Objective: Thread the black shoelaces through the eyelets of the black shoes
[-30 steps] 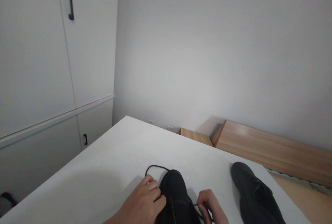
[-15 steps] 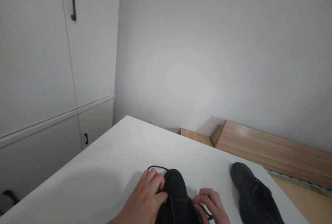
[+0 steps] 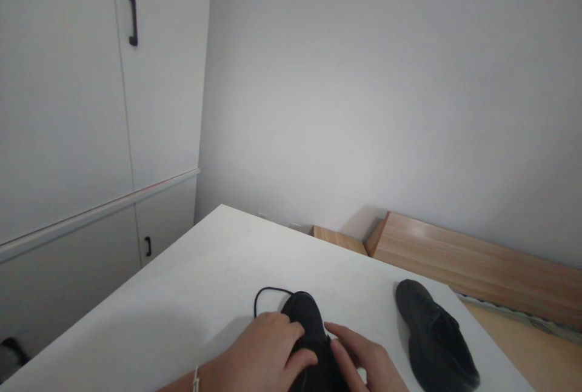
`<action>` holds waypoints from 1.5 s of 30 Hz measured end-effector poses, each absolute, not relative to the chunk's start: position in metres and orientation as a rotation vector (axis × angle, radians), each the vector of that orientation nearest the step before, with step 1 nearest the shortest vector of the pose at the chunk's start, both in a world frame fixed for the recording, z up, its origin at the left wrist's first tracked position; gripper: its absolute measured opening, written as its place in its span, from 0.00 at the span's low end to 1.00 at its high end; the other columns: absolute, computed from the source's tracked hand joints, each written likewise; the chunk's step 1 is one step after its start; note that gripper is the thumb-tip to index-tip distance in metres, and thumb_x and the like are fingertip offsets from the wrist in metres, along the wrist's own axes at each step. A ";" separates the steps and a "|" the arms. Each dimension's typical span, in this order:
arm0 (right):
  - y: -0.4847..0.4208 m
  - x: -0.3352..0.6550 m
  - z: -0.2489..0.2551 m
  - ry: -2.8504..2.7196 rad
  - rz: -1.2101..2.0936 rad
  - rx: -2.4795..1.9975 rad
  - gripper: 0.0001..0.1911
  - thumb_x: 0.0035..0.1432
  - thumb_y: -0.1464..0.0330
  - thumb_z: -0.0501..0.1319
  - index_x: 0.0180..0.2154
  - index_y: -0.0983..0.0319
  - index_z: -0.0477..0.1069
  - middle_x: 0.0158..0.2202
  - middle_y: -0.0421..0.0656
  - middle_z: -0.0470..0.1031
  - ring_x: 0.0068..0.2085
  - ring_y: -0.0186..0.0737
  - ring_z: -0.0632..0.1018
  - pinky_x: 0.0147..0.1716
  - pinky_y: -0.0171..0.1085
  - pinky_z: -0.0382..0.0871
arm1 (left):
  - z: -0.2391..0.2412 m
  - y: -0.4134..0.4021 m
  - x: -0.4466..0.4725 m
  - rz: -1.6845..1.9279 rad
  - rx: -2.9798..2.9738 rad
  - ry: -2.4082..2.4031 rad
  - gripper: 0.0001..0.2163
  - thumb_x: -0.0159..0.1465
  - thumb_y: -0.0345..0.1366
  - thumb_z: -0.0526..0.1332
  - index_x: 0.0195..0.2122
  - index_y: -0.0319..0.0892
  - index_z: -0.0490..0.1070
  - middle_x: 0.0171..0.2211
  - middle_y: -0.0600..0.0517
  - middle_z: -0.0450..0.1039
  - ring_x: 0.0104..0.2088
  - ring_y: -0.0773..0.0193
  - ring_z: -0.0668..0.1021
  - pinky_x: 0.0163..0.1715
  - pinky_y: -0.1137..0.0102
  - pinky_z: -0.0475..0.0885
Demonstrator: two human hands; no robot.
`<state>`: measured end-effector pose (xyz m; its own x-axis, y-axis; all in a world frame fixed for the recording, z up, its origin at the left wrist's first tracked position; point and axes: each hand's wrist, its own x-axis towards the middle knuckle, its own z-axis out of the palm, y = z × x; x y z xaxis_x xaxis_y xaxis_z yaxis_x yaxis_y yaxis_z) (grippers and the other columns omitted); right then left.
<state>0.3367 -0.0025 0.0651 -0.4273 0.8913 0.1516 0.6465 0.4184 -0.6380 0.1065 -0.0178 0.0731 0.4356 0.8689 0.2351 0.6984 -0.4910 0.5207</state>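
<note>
- Far left: tall white cabinet doors with a dark handle, standing apart from the work
- A white table fills the lower middle, seen from above by the person working at it
- A loose loop of black shoelace lies on the table just beyond the left hand, running to the toe of the nearer black shoe
- The left hand rests on top of that shoe, fingers curled over its left side and pressing it down; a thin bracelet shows at the wrist
- The right hand lies against the shoe's right side, fingers stretched toward the toe; whether it pinches a lace cannot be told, since the shoe's lower part is cut off by the frame edge
- Risk, as a judgement: the slack loop could snag under the left palm or pull unevenly, and the shoe might slide on the smooth tabletop if the hold loosens
- Right: a second black shoe lies well apart near the table's right edge, where a nudge could send it off
- Behind: light wooden boards by a plain grey wall
</note>
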 end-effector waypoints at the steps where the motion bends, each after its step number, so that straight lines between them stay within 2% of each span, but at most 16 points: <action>1: -0.001 0.333 0.070 -2.271 0.619 -1.297 0.15 0.63 0.64 0.58 0.48 0.57 0.78 0.37 0.46 0.83 0.36 0.44 0.83 0.35 0.35 0.76 | 0.085 -0.017 0.109 0.581 2.369 1.376 0.14 0.67 0.42 0.58 0.37 0.38 0.80 0.33 0.39 0.80 0.33 0.50 0.80 0.32 0.65 0.71; 4: 0.001 0.319 0.075 -2.425 0.355 -1.396 0.15 0.59 0.75 0.55 0.39 0.58 0.79 0.33 0.47 0.82 0.35 0.45 0.83 0.34 0.36 0.73 | 0.114 -0.005 0.114 0.297 2.415 1.406 0.11 0.62 0.37 0.60 0.30 0.35 0.79 0.29 0.36 0.79 0.31 0.47 0.80 0.26 0.64 0.69; 8: 0.000 0.302 0.076 -2.541 0.100 -1.615 0.18 0.55 0.82 0.52 0.35 0.59 0.77 0.32 0.47 0.81 0.35 0.45 0.82 0.30 0.36 0.66 | 0.128 0.026 0.118 0.069 2.399 1.224 0.04 0.52 0.30 0.64 0.21 0.40 0.74 0.19 0.50 0.73 0.22 0.61 0.74 0.20 0.71 0.61; 11: -0.002 0.296 0.079 -2.555 0.020 -1.700 0.18 0.57 0.82 0.51 0.35 0.59 0.76 0.31 0.47 0.81 0.32 0.43 0.81 0.27 0.35 0.60 | 0.120 0.044 0.122 -0.029 2.366 1.146 0.12 0.48 0.26 0.66 0.13 0.42 0.65 0.11 0.57 0.63 0.17 0.66 0.69 0.19 0.72 0.59; 13: -0.003 0.297 0.080 -2.537 0.000 -1.722 0.18 0.58 0.81 0.51 0.35 0.58 0.76 0.31 0.46 0.80 0.31 0.43 0.80 0.26 0.36 0.58 | 0.114 0.048 0.124 -0.032 2.355 1.138 0.14 0.46 0.24 0.66 0.11 0.42 0.62 0.09 0.59 0.59 0.15 0.67 0.68 0.20 0.72 0.60; 16: -0.004 0.299 0.078 -2.423 0.031 -1.616 0.14 0.57 0.79 0.53 0.33 0.59 0.74 0.36 0.47 0.78 0.35 0.44 0.79 0.30 0.36 0.62 | 0.108 0.047 0.126 0.093 2.363 1.157 0.10 0.43 0.24 0.68 0.14 0.41 0.67 0.11 0.58 0.62 0.18 0.63 0.69 0.23 0.69 0.62; 19: -0.004 0.300 0.079 -2.190 0.332 -1.421 0.08 0.58 0.76 0.54 0.32 0.60 0.69 0.32 0.42 0.74 0.33 0.39 0.75 0.31 0.35 0.65 | 0.108 0.041 0.126 0.331 2.310 1.173 0.02 0.48 0.28 0.66 0.23 0.40 0.75 0.19 0.54 0.71 0.23 0.62 0.72 0.25 0.70 0.63; 21: -0.004 0.298 0.084 -2.009 0.583 -1.325 0.06 0.61 0.71 0.54 0.32 0.60 0.67 0.28 0.39 0.71 0.29 0.36 0.72 0.30 0.34 0.65 | 0.111 0.038 0.125 0.501 2.224 1.150 0.04 0.55 0.30 0.62 0.29 0.39 0.77 0.24 0.53 0.75 0.26 0.65 0.75 0.26 0.74 0.65; 23: -0.004 0.295 0.093 -1.831 0.751 -1.244 0.08 0.63 0.64 0.56 0.32 0.60 0.67 0.27 0.39 0.70 0.29 0.35 0.72 0.29 0.34 0.67 | 0.117 0.035 0.124 0.640 2.141 1.118 0.07 0.59 0.32 0.59 0.34 0.38 0.77 0.27 0.53 0.77 0.28 0.67 0.77 0.27 0.77 0.67; 26: -0.003 0.290 0.105 -1.603 0.866 -1.138 0.13 0.59 0.57 0.62 0.35 0.60 0.69 0.28 0.40 0.73 0.30 0.36 0.75 0.30 0.35 0.71 | 0.126 0.033 0.121 0.825 1.999 1.041 0.07 0.60 0.31 0.58 0.33 0.38 0.76 0.26 0.53 0.77 0.29 0.67 0.78 0.29 0.77 0.69; 30: -0.001 0.285 0.109 -1.498 0.875 -1.105 0.14 0.56 0.58 0.66 0.38 0.61 0.73 0.29 0.41 0.76 0.31 0.38 0.79 0.33 0.35 0.74 | 0.134 0.030 0.117 0.983 1.760 0.916 0.04 0.58 0.32 0.61 0.29 0.38 0.75 0.23 0.53 0.76 0.27 0.65 0.79 0.29 0.75 0.71; 35: 0.000 0.281 0.105 -1.546 0.831 -1.103 0.13 0.57 0.59 0.65 0.38 0.61 0.77 0.33 0.45 0.79 0.33 0.40 0.81 0.35 0.37 0.77 | 0.132 0.024 0.116 0.990 1.568 0.902 0.04 0.59 0.34 0.63 0.32 0.40 0.70 0.26 0.50 0.77 0.28 0.62 0.80 0.29 0.71 0.74; 38: 0.000 0.280 0.107 -1.624 0.724 -1.097 0.10 0.58 0.60 0.65 0.36 0.61 0.77 0.34 0.45 0.79 0.34 0.40 0.81 0.35 0.37 0.76 | 0.125 0.031 0.111 0.918 1.557 0.933 0.04 0.66 0.35 0.57 0.38 0.42 0.62 0.31 0.49 0.79 0.32 0.62 0.82 0.33 0.70 0.77; 40: 0.001 0.281 0.108 -1.650 0.686 -1.108 0.10 0.58 0.60 0.65 0.34 0.60 0.77 0.31 0.43 0.79 0.33 0.39 0.80 0.34 0.36 0.75 | 0.114 0.043 0.104 0.795 1.762 1.076 0.02 0.67 0.31 0.53 0.40 0.42 0.63 0.35 0.48 0.79 0.35 0.64 0.82 0.36 0.70 0.76; 42: 0.001 0.283 0.108 -1.663 0.689 -1.129 0.10 0.58 0.60 0.65 0.33 0.60 0.76 0.29 0.42 0.78 0.31 0.39 0.80 0.33 0.35 0.75 | 0.096 0.058 0.094 0.665 1.953 1.244 0.03 0.63 0.26 0.57 0.35 0.41 0.67 0.36 0.47 0.79 0.38 0.61 0.81 0.40 0.67 0.75; 45: 0.000 0.286 0.105 -1.689 0.718 -1.152 0.10 0.58 0.60 0.65 0.33 0.60 0.76 0.30 0.42 0.78 0.31 0.39 0.80 0.32 0.35 0.74 | 0.063 0.077 0.083 0.476 2.062 1.396 0.07 0.53 0.22 0.65 0.26 0.39 0.69 0.32 0.46 0.77 0.40 0.55 0.79 0.45 0.59 0.72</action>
